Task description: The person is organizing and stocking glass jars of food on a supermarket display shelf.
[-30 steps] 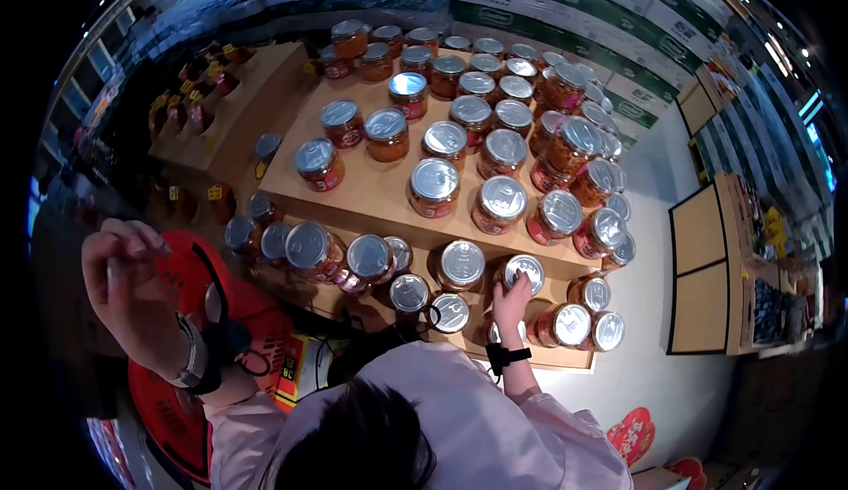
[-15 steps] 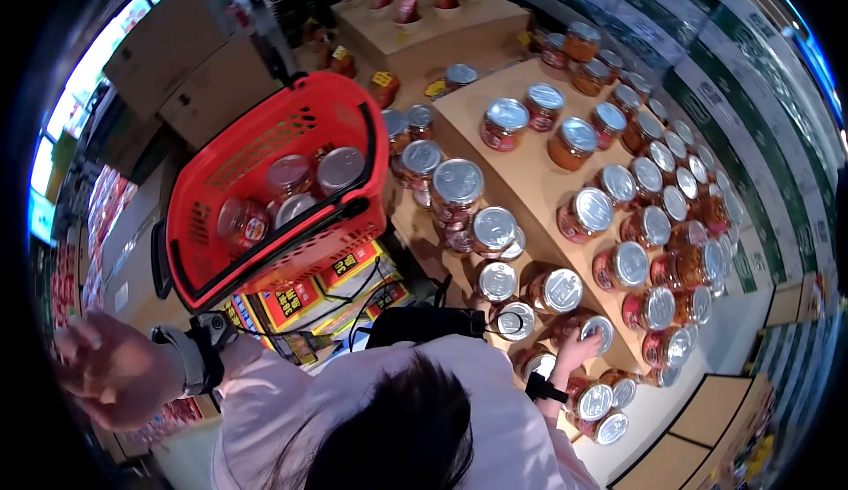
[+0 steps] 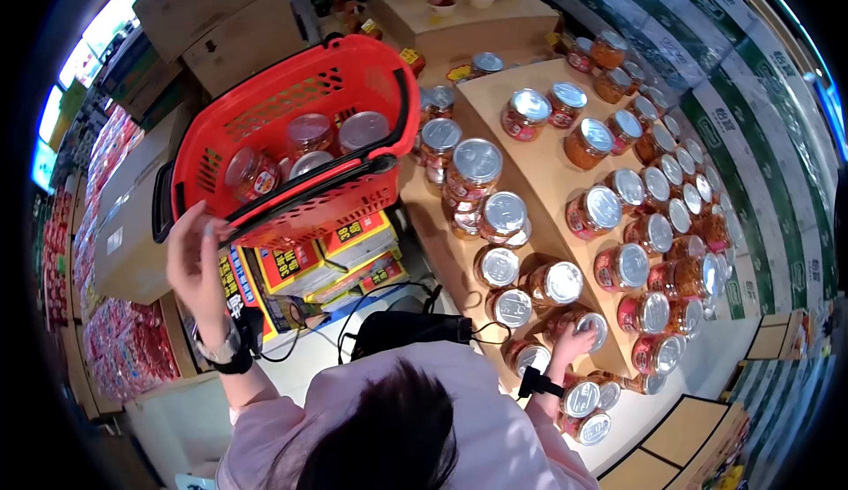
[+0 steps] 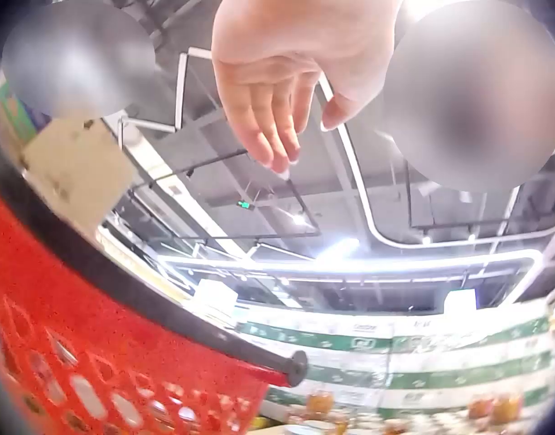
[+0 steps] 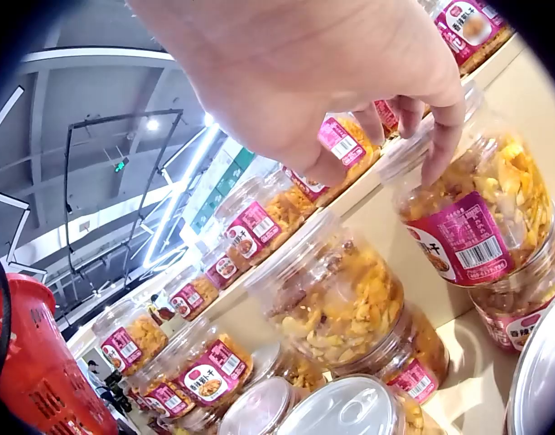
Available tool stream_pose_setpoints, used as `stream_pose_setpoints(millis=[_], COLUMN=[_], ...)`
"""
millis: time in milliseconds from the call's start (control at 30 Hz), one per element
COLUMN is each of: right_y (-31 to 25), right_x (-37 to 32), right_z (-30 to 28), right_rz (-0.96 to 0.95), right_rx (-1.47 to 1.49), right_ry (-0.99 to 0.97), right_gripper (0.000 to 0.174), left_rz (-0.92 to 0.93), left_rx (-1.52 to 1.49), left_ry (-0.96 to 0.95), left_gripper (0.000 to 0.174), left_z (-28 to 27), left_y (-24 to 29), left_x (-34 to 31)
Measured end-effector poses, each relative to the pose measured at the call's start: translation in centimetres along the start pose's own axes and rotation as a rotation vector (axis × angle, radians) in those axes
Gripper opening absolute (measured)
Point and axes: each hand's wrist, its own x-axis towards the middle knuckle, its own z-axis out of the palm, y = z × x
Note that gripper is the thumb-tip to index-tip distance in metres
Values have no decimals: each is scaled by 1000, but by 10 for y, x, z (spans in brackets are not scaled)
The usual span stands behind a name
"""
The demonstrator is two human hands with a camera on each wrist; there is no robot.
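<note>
My right hand (image 3: 576,342) reaches down to the lower tier of a wooden display stand (image 3: 530,165) and curls its fingers over the lid of a clear jar (image 3: 590,324) with a silver lid. The right wrist view shows the right hand (image 5: 386,136) with its fingertips hooked over the rim of this jar (image 5: 468,217), which has a pink label and orange contents. My left hand (image 3: 196,247) is raised with relaxed fingers beside the near rim of a red basket (image 3: 291,75). In the left wrist view, the left hand (image 4: 304,127) holds nothing and hangs above the basket (image 4: 96,362).
Three jars (image 3: 309,132) lie in the basket. Several more jars cover the stepped stand. Stacked red and yellow packs (image 3: 300,265) sit under the basket, cardboard boxes (image 3: 221,13) stand behind it, and a black pouch (image 3: 415,324) with cables hangs at my chest.
My head view has swung left, bringing the basket into sight. My left hand dropped low, then rose to the basket's near rim. My right hand stays on the same jar.
</note>
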Motion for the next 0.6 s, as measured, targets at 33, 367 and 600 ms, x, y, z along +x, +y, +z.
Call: stream_pose_setpoints(millis=[33, 367, 600], right_y=[3, -6, -17], right_x=[-2, -7, -2], right_z=[3, -6, -22], right_rz=[-21, -39, -42], right_rx=[-30, -46, -104], right_ry=[-3, -36, -137], right_gripper=[53, 42, 43], left_rz=[-16, 247, 417], left_rx=[-158, -368, -226], left_ry=[-79, -596, -581], left_gripper=[31, 29, 22], left_z=[14, 214, 334], left_y=[-6, 25, 55], left_x=[5, 30, 72])
